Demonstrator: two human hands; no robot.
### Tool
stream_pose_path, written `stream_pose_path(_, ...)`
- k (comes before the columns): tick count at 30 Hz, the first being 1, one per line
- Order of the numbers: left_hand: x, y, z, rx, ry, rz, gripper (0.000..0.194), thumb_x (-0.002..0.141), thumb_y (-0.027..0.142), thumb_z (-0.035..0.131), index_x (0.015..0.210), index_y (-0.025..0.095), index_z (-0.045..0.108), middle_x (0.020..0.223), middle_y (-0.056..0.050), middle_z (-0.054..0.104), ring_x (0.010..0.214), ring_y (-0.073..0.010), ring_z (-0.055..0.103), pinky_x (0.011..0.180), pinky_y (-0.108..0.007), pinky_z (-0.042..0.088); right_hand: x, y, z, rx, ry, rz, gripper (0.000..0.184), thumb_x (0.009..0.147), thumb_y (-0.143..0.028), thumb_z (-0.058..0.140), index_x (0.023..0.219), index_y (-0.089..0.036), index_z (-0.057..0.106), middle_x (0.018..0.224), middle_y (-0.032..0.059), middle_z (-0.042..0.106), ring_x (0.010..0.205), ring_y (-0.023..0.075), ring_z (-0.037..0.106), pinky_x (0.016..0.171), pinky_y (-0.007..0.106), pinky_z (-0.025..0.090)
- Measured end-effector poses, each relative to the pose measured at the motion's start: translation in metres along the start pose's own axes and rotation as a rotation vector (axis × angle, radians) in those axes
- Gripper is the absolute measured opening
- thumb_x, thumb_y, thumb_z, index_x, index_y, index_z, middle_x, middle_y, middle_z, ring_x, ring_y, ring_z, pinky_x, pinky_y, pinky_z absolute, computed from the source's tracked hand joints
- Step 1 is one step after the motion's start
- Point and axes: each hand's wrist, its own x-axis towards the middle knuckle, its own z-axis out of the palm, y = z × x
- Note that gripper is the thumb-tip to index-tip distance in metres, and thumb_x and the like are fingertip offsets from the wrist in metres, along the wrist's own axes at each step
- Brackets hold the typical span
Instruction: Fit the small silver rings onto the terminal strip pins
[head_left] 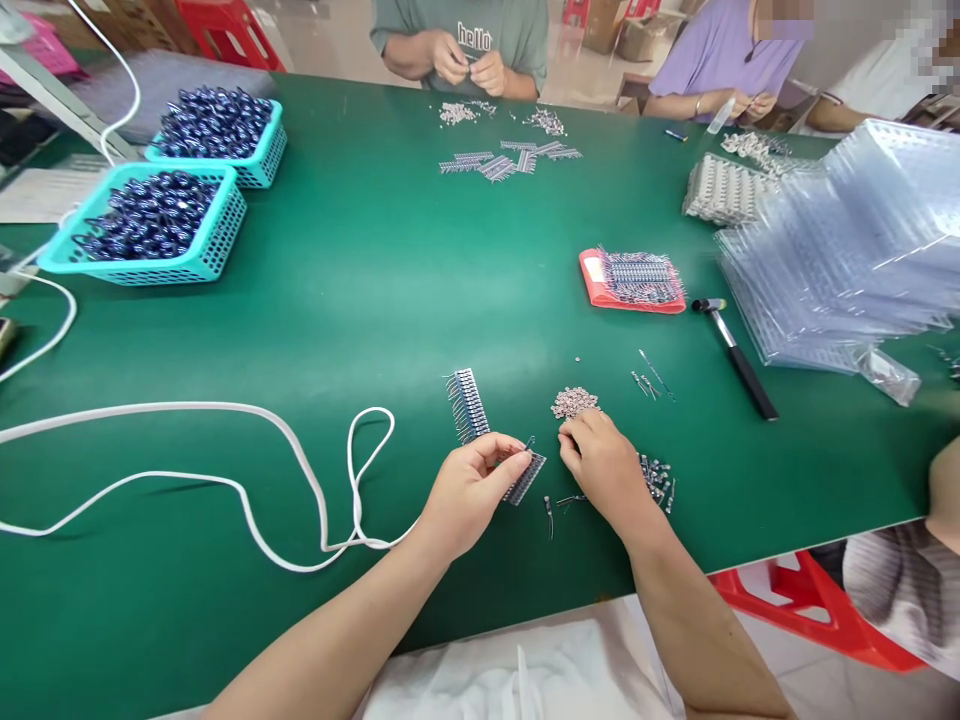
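Hands apart: left hand (474,485), near-left of the pile of small discs (575,401), pinches a small dark part (531,442), right hand's (606,465) fingertips at pile's near edge, grip unclear; best hold that pinch steady, take discs singly.

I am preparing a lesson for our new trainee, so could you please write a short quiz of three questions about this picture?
1. Which of the worker's hands is at the pile of small, pale, round pieces?

2. How many turquoise latticed plastic baskets stand at the far left of the green table?
A) one
B) two
C) three

3. Fill in: beside the tall stack of transparent plastic lies a metal ____ with a black handle.

Key: 1. The right hand. 2. B. 3. Hammer.
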Motion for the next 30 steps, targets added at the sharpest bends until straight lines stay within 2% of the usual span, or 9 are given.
stream_pose_path(3,0.000,0.000,0.000,-0.019,-0.015,0.000,0.021,0.080,0.036,0.071,0.082,0.016,0.066,0.081,-0.004,0.073,0.077,-0.0172,0.066,0.067,-0.025,0.051,0.001,-0.003,-0.004,0.093,0.044,0.023,0.018,0.087,-0.010,0.049,0.076,-0.020,0.060,0.078,0.0049,0.059,0.079,0.0189,0.055,0.070,0.030,0.043)
stream_pose_path(7,-0.002,0.003,0.000,-0.104,-0.061,0.041,0.022,0.081,0.037,0.071,0.083,0.016,0.064,0.103,-0.010,0.076,0.099,-0.0226,0.067,0.080,-0.029,0.052,0.000,-0.018,-0.019,0.544,0.015,0.048,0.012,0.088,-0.015,0.052,0.082,-0.021,0.060,0.080,0.0020,0.059,0.074,0.0153,0.056,0.066,0.027,0.045)
stream_pose_path(9,-0.004,0.004,0.000,-0.164,-0.102,0.052,0.024,0.080,0.037,0.072,0.082,0.016,0.062,0.109,-0.011,0.075,0.100,-0.0238,0.067,0.079,-0.030,0.052,-0.002,-0.025,-0.026,0.722,0.026,0.049,0.011,0.089,-0.017,0.053,0.084,-0.022,0.061,0.081,0.0020,0.061,0.071,0.0144,0.056,0.061,0.027,0.045)
stream_pose_path(11,-0.007,0.004,0.001,-0.211,-0.138,0.056,0.024,0.080,0.037,0.073,0.081,0.016,0.061,0.110,-0.012,0.075,0.094,-0.0225,0.069,0.074,-0.030,0.052,-0.004,-0.031,-0.029,0.792,0.079,0.030,0.009,0.090,-0.019,0.054,0.087,-0.023,0.062,0.081,0.0022,0.061,0.071,0.0146,0.056,0.062,0.029,0.047)
stream_pose_path(14,-0.011,0.001,0.003,-0.254,-0.162,0.079,0.022,0.082,0.034,0.072,0.082,0.015,0.061,0.116,-0.014,0.073,0.091,-0.0214,0.069,0.074,-0.029,0.052,-0.007,-0.035,-0.028,0.761,0.191,-0.011,0.010,0.089,-0.016,0.057,0.091,-0.024,0.063,0.080,0.0018,0.060,0.071,0.0142,0.057,0.062,0.029,0.048)
stream_pose_path(20,-0.016,-0.001,0.005,-0.252,-0.171,0.103,0.015,0.086,0.030,0.069,0.084,0.016,0.062,0.124,-0.016,0.069,0.112,-0.0287,0.065,0.080,-0.032,0.053,-0.009,-0.037,-0.027,0.601,0.371,-0.118,0.023,0.085,-0.008,0.060,0.100,-0.026,0.063,0.083,0.0029,0.062,0.072,0.0144,0.062,0.059,0.027,0.052)
stream_pose_path(30,-0.020,-0.003,0.006,-0.235,-0.189,0.151,0.009,0.088,0.026,0.067,0.085,0.017,0.065,0.126,-0.014,0.069,0.109,-0.0265,0.068,0.085,-0.034,0.055,-0.013,-0.039,-0.030,0.498,0.423,-0.067,0.019,0.085,-0.012,0.062,0.098,-0.027,0.060,0.077,0.0020,0.067,0.063,0.0145,0.062,0.057,0.029,0.053)
